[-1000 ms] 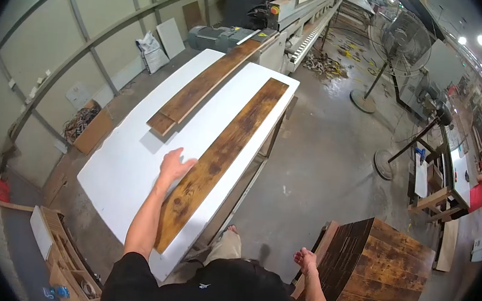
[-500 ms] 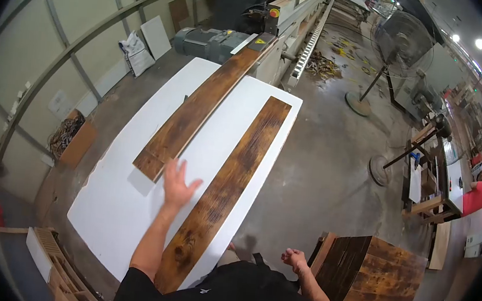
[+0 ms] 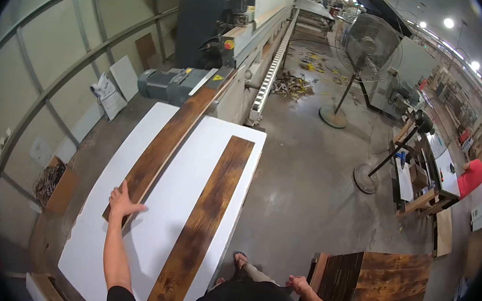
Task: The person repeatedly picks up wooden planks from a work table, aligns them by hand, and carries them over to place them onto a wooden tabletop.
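My left hand point(image 3: 125, 202) lies on the near end of a dark brown plank point(image 3: 163, 149), fingers spread and thumb over its right edge. The far end of this plank reaches the machine at the top of the white table point(image 3: 92, 252). A second brown plank point(image 3: 202, 222) lies flat on the table, to the right of the first. My right hand point(image 3: 299, 285) hangs low beside my body, its fingers curled; whether it holds anything is too small to tell. Right of it stands a stack of brown planks point(image 3: 390, 287).
A long machine point(image 3: 249, 64) with a grey motor point(image 3: 169, 84) stands beyond the table. Two fans on stands point(image 3: 332, 117) point(image 3: 365, 178) are at the right. A person in red point(image 3: 471, 177) is by a workbench point(image 3: 447, 176). Straps lie on the floor.
My left hand has moved left and come down onto the near end of the left plank. That plank reaches further toward me over the table. The view has shifted upward.
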`<state>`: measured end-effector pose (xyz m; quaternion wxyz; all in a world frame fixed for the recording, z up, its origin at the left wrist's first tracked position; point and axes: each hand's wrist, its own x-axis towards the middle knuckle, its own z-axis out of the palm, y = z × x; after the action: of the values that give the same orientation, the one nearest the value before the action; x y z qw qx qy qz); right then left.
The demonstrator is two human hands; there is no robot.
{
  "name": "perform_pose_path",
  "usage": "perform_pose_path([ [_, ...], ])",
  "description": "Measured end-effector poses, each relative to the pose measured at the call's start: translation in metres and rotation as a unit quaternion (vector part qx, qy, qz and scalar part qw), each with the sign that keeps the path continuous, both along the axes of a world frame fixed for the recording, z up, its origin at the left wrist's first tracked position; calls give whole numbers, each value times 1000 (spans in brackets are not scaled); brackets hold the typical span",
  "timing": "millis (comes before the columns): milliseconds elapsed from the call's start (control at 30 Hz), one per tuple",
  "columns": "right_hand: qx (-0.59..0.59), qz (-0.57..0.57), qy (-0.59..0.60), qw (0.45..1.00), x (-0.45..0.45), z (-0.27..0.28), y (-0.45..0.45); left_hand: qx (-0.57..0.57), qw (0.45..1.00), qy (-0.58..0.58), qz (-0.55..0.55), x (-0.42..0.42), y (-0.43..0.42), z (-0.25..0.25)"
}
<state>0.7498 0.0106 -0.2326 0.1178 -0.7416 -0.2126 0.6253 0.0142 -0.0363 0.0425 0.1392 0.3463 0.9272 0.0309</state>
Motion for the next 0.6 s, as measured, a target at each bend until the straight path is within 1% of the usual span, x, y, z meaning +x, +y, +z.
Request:
perform_pose_path([
  [100,-10,-23,50,998,12,-28,30,1,1000,16,-8,7,3,2],
  [233,23,14,40,999,-3,-15,61,-12,1000,19,-15,15,7,2],
  [333,39,25,45,998,-20,-6,73,-25,998,51,-19,18,6,-10],
  [367,41,24,54,997,-25,-4,74,-30,997,63,-20,17,7,-13],
  [500,40,22,60,997,-34,8,62,-18,999,28,-14,31,7,1],
  [600,26,16,57,998,-28,-1,40,-4,1000,15,-18,41,5,8],
])
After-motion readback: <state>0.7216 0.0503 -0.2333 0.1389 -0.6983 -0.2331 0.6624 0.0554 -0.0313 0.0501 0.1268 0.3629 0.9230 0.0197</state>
